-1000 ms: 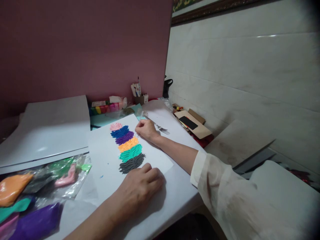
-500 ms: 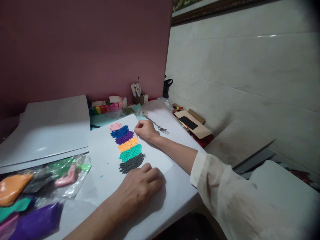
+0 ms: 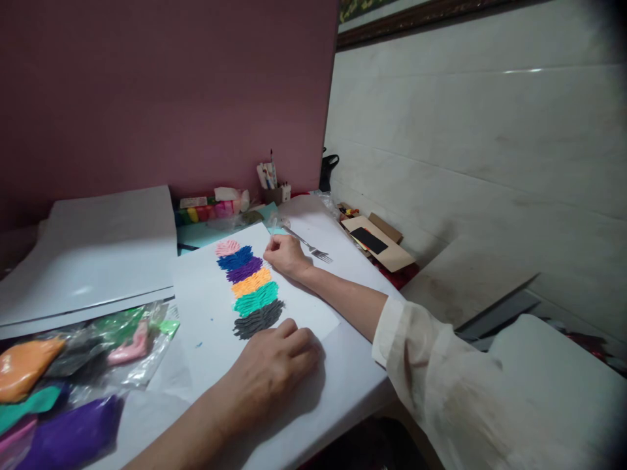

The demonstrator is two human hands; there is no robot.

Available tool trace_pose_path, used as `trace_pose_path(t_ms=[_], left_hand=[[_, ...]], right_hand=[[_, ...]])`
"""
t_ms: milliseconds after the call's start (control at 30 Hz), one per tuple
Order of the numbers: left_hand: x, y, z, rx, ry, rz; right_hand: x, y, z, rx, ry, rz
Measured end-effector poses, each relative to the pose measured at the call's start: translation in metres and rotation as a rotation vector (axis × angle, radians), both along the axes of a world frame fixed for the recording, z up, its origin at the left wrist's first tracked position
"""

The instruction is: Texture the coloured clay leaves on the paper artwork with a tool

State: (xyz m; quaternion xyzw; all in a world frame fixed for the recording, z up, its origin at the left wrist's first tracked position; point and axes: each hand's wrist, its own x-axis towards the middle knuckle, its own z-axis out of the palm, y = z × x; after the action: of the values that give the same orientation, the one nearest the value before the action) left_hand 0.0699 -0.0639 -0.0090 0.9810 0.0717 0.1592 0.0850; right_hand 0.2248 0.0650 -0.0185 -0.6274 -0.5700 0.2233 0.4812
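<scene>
A white sheet of paper (image 3: 206, 300) lies on the table, bearing a column of ridged clay bands: pink, blue, purple, orange, green (image 3: 256, 299) and dark grey (image 3: 258, 320). My right hand (image 3: 287, 254) rests at the sheet's right side, beside the purple band (image 3: 245, 269). Its thumb and forefinger are pinched together; whatever may be between them is too small to make out. Nearer to me, my left hand (image 3: 281, 356) lies curled on the paper just below the grey band, its fingertips tucked under. Behind my right hand a metal fork (image 3: 308, 245) lies on the table.
Bags of orange clay (image 3: 29, 365), purple clay (image 3: 73, 431) and other colours lie at the left, below large white sheets (image 3: 112, 248). A pen holder (image 3: 271, 194) and a pack of coloured clay (image 3: 208, 210) stand at the back. Cardboard (image 3: 379, 241) lies beyond the table's right edge.
</scene>
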Motion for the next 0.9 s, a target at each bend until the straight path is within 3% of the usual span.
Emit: trace_pose_path(t_ms=[600, 900], left_hand=[[0.000, 0.001, -0.004, 0.051, -0.053, 0.010], [0.001, 0.001, -0.006, 0.078, -0.074, 0.018]], right_hand=[[0.003, -0.004, 0.001, 0.029, 0.276, -0.047], [0.026, 0.002, 0.005, 0.119, 0.171, -0.168]])
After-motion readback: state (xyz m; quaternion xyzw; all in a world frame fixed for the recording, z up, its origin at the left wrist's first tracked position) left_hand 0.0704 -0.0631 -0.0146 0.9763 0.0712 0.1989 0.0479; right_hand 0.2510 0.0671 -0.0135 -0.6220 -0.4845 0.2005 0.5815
